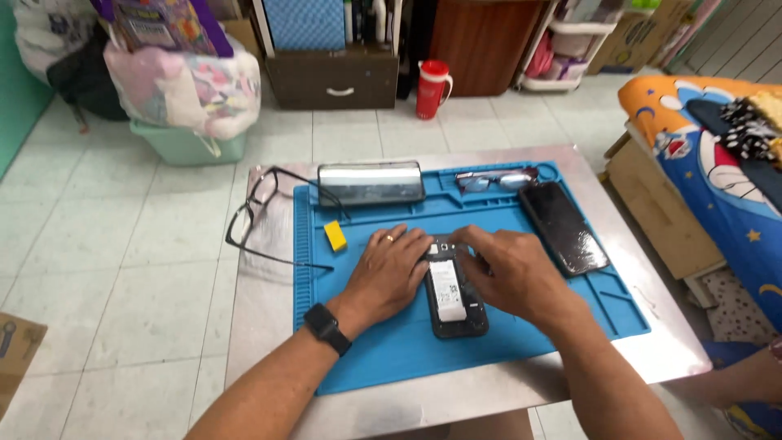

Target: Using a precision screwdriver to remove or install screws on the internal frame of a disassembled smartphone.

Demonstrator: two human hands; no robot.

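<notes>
Left hand: the left hand, with a black watch on the wrist, lay flat, palm down, on the blue mat, fingers spread narrowly, fingertips touching the upper left edge of the opened phone. It gripped nothing.
Right hand: the right hand rested palm down over the right side and top of the opened phone, fingers bent toward its upper edge. Whether the fingers pinched a part could not be told.
Opened phone: it lay back up, cover off, near the middle of the blue mat, between the two hands, with a white battery exposed in its dark body.
Blue mat: it covered most of the metal table and had ridged slots along its left edge.
Yellow block: a small yellow block sat on the mat, left of the left hand, apart from it.
Second phone: a black phone lay screen up on the right part of the mat, near the right hand.
Far mat edge: a shiny oblong case and a pair of dark glasses lay side by side.
Table corner: black-framed glasses rested at the far left, partly off the mat.
Floor beyond: a red jug stood on the tiles.
</notes>
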